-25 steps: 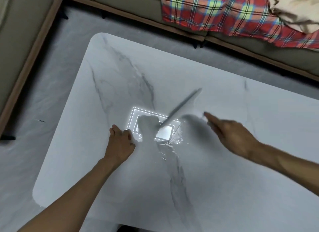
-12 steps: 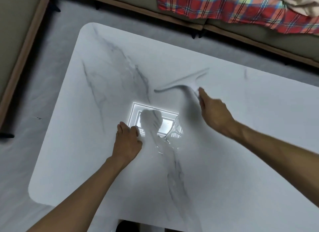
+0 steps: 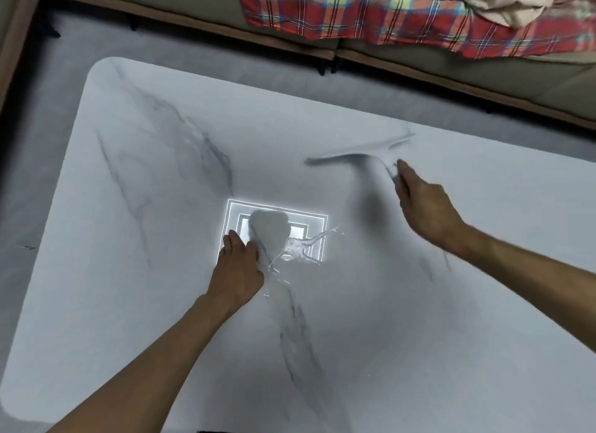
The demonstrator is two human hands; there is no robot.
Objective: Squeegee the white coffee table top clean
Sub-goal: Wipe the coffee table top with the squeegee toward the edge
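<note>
The white marble coffee table top point(image 3: 135, 303) fills the view. My right hand point(image 3: 425, 207) is shut on the handle of a pale grey squeegee point(image 3: 358, 152). Its blurred blade lies across the far right part of the top, close to the far edge. My left hand point(image 3: 238, 268) rests on the middle of the table with its fingers curled under, holding nothing. Just right of that hand a thin puddle of water point(image 3: 300, 249) glistens, beside the bright reflection of a ceiling light point(image 3: 316, 220).
A sofa point(image 3: 483, 75) with wooden trim runs along the far side. A red plaid blanket point(image 3: 371, 13) and a cream cloth point(image 3: 503, 0) lie on it. Grey floor point(image 3: 54, 87) surrounds the table, and another sofa edge point(image 3: 16, 23) stands at the far left.
My right hand has carried the squeegee from beside the puddle out toward the far right of the top, and the blade turned crosswise. My left hand stayed in place.
</note>
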